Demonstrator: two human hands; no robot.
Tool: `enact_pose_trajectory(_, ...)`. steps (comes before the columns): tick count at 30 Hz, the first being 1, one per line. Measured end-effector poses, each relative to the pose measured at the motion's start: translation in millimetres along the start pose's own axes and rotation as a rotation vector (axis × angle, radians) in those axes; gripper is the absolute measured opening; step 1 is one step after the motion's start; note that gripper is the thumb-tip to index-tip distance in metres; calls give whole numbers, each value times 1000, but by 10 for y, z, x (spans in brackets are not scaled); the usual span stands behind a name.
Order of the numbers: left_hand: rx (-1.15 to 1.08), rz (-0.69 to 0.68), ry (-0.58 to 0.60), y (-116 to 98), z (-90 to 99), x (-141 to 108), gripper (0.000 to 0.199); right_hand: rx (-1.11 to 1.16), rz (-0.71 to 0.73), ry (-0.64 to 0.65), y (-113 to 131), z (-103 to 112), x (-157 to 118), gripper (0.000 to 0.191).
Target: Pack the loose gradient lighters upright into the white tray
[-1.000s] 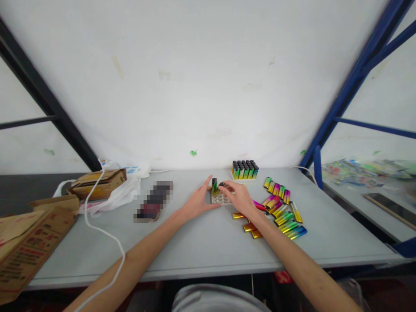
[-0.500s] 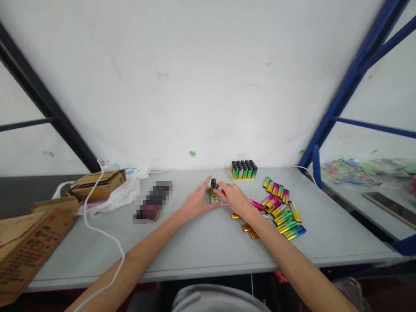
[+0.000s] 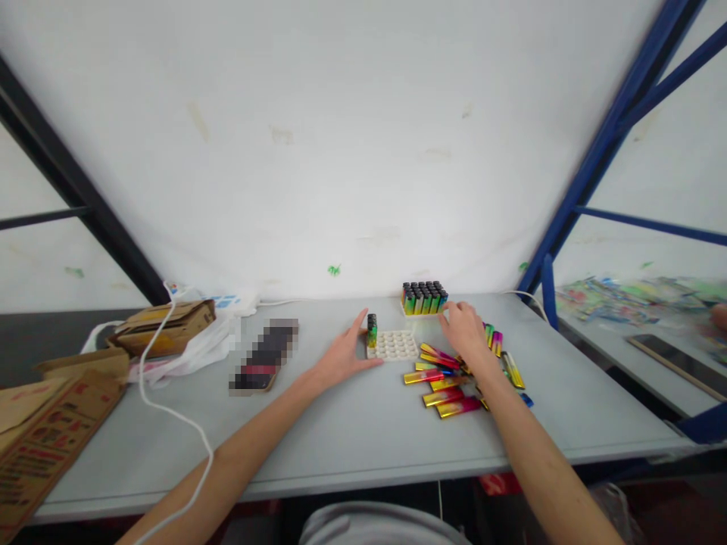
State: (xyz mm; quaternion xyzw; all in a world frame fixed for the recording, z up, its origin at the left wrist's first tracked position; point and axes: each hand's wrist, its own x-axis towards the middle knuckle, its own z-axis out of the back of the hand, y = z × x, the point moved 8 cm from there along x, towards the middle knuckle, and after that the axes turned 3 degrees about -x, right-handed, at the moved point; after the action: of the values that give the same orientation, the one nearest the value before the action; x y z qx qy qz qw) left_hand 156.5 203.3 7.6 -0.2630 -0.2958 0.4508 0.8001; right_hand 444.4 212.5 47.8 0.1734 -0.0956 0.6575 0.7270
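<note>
My left hand rests at the left side of a white tray with holes, its thumb and fingers spread around the tray's edge. A short row of lighters with black tops stands upright in the tray's left column, beside my left fingertips. Over the far end of the loose lighters reaches my right hand, thumb and forefinger apart. No lighter shows in it, and the ones under the palm are hidden. Shiny loose lighters in yellow, pink, green and blue lie in a pile below it.
A full tray of upright lighters stands near the wall. A phone, partly blurred, lies to the left. Cardboard boxes, a plastic bag and a white cable occupy the far left. A blue frame borders the right.
My right hand has left the lighters in the near tray and moved right to the loose ones, uncovering the tray's holes. My left hand stays at the tray's left edge.
</note>
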Motion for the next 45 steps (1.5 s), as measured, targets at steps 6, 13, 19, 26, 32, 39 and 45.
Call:
enact_pose_trajectory(6,-12,-6,0,-9,-1,0,123,-112,-135,275,-478,-224,56,37)
enact_pose_trajectory(13,-3,-4,16,-34,-7,-3,124,-112,-53,275,-202,-259,78,25)
enact_pose_trajectory(19,12,5,19,-31,-7,-10,123,122,34,161,-50,-291,59,49)
enact_pose_trajectory(26,-3,-20,10,-17,-11,-4,124,433,121,-55,101,-28,89,32)
enact_pose_trajectory(32,0,-2,12,-18,-11,0,125,737,133,-15,231,-9,7,29)
enact_pose_trajectory(39,4,7,25,-20,-21,4,124,914,166,45,413,-23,-77,44)
enact_pose_trajectory(45,3,11,24,-41,-13,-2,124,812,173,12,508,24,-118,45)
